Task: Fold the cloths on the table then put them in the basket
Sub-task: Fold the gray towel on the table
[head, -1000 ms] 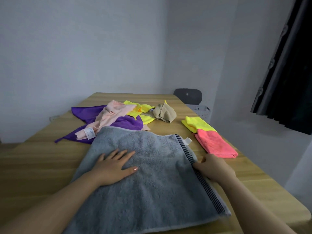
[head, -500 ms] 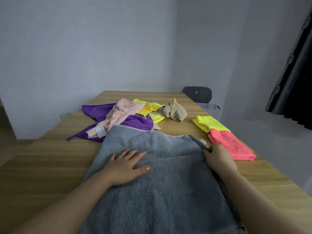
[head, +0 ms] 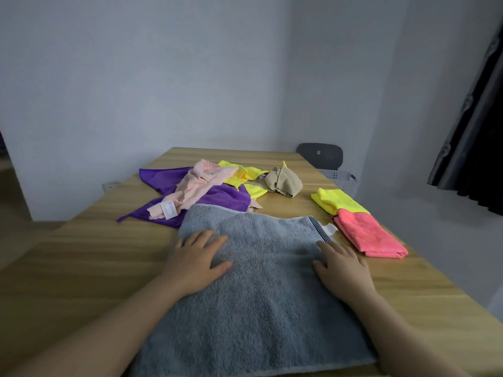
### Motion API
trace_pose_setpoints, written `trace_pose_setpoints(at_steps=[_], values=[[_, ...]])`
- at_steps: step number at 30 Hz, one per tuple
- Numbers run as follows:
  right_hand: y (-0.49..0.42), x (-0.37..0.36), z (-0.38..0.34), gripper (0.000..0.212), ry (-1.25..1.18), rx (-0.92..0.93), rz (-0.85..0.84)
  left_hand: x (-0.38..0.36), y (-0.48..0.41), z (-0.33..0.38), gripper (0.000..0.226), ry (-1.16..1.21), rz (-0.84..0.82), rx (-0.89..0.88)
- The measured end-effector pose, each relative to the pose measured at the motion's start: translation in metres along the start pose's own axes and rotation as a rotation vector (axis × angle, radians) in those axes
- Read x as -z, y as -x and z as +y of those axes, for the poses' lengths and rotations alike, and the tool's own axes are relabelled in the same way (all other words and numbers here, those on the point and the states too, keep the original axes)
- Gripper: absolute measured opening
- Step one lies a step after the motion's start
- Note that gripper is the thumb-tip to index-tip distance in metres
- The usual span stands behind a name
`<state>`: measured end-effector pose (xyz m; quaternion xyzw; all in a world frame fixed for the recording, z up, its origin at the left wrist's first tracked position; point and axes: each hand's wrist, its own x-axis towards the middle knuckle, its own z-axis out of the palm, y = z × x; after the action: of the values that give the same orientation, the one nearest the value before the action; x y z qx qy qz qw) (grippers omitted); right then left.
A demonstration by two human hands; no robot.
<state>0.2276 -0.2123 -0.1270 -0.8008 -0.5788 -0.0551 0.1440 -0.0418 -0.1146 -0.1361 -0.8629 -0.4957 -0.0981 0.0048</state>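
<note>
A grey towel (head: 261,300) with a dark striped edge lies spread on the wooden table (head: 81,262) in front of me. My left hand (head: 197,258) lies flat on its left part, fingers straight. My right hand (head: 340,265) presses flat on its right part near the striped edge. Behind the towel lies a loose heap: a purple cloth (head: 217,198), a pale pink cloth (head: 201,183), a yellow cloth (head: 245,175) and a crumpled beige cloth (head: 284,181). To the right rest a folded yellow cloth (head: 337,200) and a folded pink cloth (head: 367,234).
A white plastic basket (head: 343,180) stands beyond the table's far right corner, beside a dark chair back (head: 319,156). A dark curtain (head: 473,131) hangs at the right. Grey walls close in behind the table.
My right hand let go of the striped edge and moved inward to lie flat on the towel. The left hand stayed flat on the towel. The view shifted.
</note>
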Motion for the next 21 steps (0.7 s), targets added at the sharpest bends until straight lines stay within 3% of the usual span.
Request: trace_pose_setpoints(at_steps=[3,6,11,16,19,21], values=[[0.018,0.009,-0.006,0.031,-0.095,0.112,0.127,0.009,0.022,0.003,0.029,0.17,0.263,-0.159],[0.041,0.013,-0.014,0.014,-0.212,0.324,0.102,0.015,0.051,0.003,0.012,0.297,0.161,-0.279],[0.071,0.014,-0.012,0.025,-0.181,0.445,-0.079,0.014,0.085,-0.005,0.034,0.253,0.023,-0.378],[0.1,0.016,0.005,0.066,0.006,0.486,-0.224,0.016,0.117,-0.013,0.082,-0.025,-0.191,-0.358],[0.11,0.02,0.008,0.085,0.106,0.487,-0.273,0.023,0.134,-0.015,0.102,-0.083,-0.144,-0.38],[0.114,0.02,0.009,0.091,0.122,0.483,-0.264,0.025,0.146,-0.015,0.098,-0.121,0.029,-0.463]])
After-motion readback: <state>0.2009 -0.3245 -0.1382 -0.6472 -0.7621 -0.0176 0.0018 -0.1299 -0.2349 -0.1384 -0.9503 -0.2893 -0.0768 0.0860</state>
